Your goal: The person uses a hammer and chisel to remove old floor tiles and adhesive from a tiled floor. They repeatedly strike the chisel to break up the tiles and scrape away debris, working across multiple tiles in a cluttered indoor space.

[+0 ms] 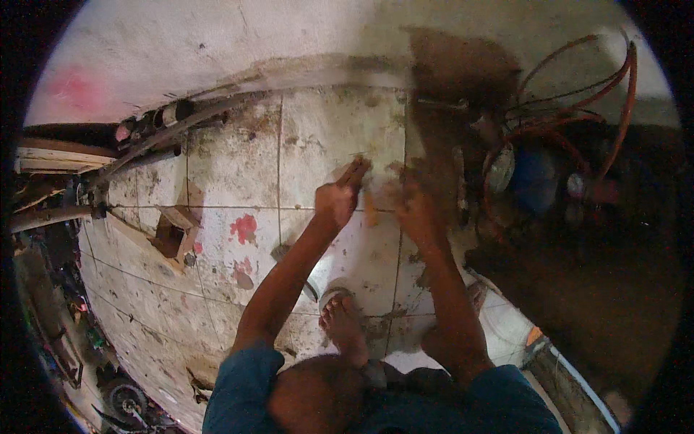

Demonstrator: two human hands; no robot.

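Note:
My left hand [339, 196] is stretched out above the stained floor tiles, its fingers curled and one finger pointing forward. A thin, blurred sliver shows by its fingertips; whether the hand grips it cannot be told. To its right, my right hand [413, 203] is blurred by motion, with its fingers bent; what it may hold is unclear. Between the hands a small yellow-orange strip [371, 209] shows, too blurred to name or to tell whether it lies on the tiles. My bare foot [342, 323] rests on the floor below the hands.
An open-ended box [174, 233] sits on the floor at left. Red hoses [623, 125] hang coiled at upper right, near a blue rounded object [535, 176] in shadow. A long bar [157, 135] runs along the wall. A wheel [128, 401] shows at lower left.

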